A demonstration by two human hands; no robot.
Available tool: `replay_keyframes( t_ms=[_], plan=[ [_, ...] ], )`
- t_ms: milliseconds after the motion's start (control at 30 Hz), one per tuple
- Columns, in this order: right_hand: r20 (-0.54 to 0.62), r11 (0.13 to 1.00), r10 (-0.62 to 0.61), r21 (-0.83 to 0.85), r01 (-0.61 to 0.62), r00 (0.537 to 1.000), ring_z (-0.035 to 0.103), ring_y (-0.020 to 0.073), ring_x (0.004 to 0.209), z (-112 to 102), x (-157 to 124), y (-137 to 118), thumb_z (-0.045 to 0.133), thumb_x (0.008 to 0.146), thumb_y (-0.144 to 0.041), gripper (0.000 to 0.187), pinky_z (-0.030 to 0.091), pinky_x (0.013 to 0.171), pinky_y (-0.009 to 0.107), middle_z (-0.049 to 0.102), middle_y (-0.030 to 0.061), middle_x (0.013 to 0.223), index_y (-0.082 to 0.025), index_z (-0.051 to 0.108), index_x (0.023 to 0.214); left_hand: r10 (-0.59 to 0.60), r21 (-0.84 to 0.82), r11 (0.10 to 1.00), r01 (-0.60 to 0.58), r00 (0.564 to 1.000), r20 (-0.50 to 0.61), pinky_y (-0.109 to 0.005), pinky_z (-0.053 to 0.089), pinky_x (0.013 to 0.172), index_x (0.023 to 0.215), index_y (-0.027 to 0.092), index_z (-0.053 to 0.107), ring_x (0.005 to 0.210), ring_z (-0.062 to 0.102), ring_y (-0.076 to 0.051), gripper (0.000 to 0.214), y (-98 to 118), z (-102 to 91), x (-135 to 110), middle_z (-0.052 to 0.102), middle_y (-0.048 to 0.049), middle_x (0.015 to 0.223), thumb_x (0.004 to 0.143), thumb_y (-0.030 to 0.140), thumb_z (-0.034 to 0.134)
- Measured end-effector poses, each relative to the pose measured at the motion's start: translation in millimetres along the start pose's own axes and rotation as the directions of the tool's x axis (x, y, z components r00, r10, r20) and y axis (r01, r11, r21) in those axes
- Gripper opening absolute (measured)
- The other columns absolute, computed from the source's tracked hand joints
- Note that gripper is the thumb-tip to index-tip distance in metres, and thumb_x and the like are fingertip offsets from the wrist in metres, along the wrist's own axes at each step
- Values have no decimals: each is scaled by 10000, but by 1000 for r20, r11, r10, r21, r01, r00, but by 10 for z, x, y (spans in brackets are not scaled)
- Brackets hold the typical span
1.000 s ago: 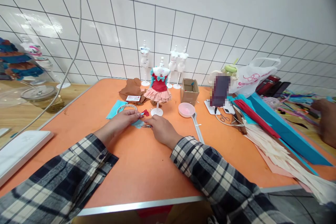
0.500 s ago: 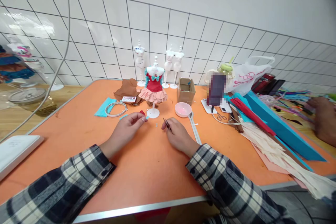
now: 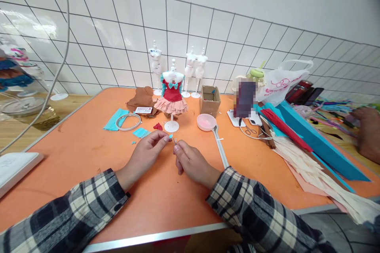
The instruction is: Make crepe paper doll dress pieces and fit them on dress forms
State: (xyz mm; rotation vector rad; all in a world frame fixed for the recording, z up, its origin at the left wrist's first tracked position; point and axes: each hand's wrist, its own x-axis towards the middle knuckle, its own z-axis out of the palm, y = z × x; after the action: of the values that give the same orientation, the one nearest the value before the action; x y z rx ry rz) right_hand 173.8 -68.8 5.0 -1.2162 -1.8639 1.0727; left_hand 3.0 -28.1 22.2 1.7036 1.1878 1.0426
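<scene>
My left hand (image 3: 151, 151) pinches a tiny light-blue scrap (image 3: 170, 136), paper or cloth, between thumb and fingertips. Close on its right, my right hand (image 3: 194, 161) is closed around a small pointed metal tool (image 3: 174, 140); the fingers cover most of it, and its kind is unclear. The tool's tip is at the blue scrap; whether they touch, I cannot tell. Just behind my hands stands a mini dress form (image 3: 172, 87) in a red top with a blue bow and a pink ruffled skirt. Beside its base lie a red scrap (image 3: 158, 126) and a blue piece (image 3: 141, 133).
A pink bowl (image 3: 206, 122), a grey spoon (image 3: 220, 146) and a cardboard box (image 3: 210, 101) stand right of the form. Left are a hoop (image 3: 128, 128) and brown material (image 3: 141, 99). Coloured strips (image 3: 311, 142) cover the right side, near another person's hand (image 3: 368, 134).
My right hand has moved left and turned, bringing the tool to the blue scrap. My left hand has shifted slightly right and down, uncovering the red and blue pieces behind it.
</scene>
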Motion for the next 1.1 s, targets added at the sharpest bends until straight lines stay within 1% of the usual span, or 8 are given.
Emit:
replay_keyframes(
  t_ms=[133,267,467,567,700,967,1100],
  plan=[
    [23,999,-14,-39,15,1000,530,112,535,-10,4,7,260,1034,-403,273,371,577,232,525,-70,545,-228,416,893,13,28,1000,-14,1000,18,-314,499,778,837,207,633,812,620,-208,274,-1,13,-11,676,-28,831,840,473,567],
    [27,998,-24,-59,26,999,533,117,549,-15,5,17,262,1034,-392,265,361,573,236,537,-64,571,-229,422,900,23,38,999,-24,999,22,-308,498,780,836,210,623,816,614,-207,267,0,12,-15,669,-28,833,847,467,552],
    [-37,988,-38,-154,32,999,507,124,559,-43,9,8,309,1019,-412,259,339,570,234,523,-55,601,-233,442,889,72,67,995,-78,993,89,-303,495,792,836,203,632,809,614,-202,258,35,7,-26,680,-34,840,846,450,558],
    [-60,983,-64,-175,52,996,496,126,567,-46,16,7,324,1013,-410,260,327,564,235,520,-47,627,-229,456,881,82,73,993,-89,992,95,-310,496,800,842,204,637,813,618,-205,254,46,7,-30,689,-38,854,848,444,555],
    [-64,984,-87,-158,76,994,490,127,574,-38,25,3,323,1013,-395,266,325,563,238,514,-43,631,-225,461,862,84,74,993,-91,992,94,-306,498,787,834,208,635,812,616,-205,252,44,9,-26,685,-31,840,845,448,557],
    [-49,994,-72,-80,68,996,479,115,540,-35,23,15,303,1018,-399,285,326,548,232,504,-51,596,-227,444,839,64,45,997,-69,993,100,-301,493,773,834,212,626,808,609,-203,283,47,9,-36,671,-30,832,847,484,551],
    [-57,995,-65,-74,60,996,487,114,544,-30,28,35,314,1015,-415,289,328,545,230,510,-51,596,-225,457,851,52,32,998,-55,994,96,-308,492,785,849,215,628,825,613,-209,297,46,12,-40,684,-36,862,841,502,555]
  ],
)
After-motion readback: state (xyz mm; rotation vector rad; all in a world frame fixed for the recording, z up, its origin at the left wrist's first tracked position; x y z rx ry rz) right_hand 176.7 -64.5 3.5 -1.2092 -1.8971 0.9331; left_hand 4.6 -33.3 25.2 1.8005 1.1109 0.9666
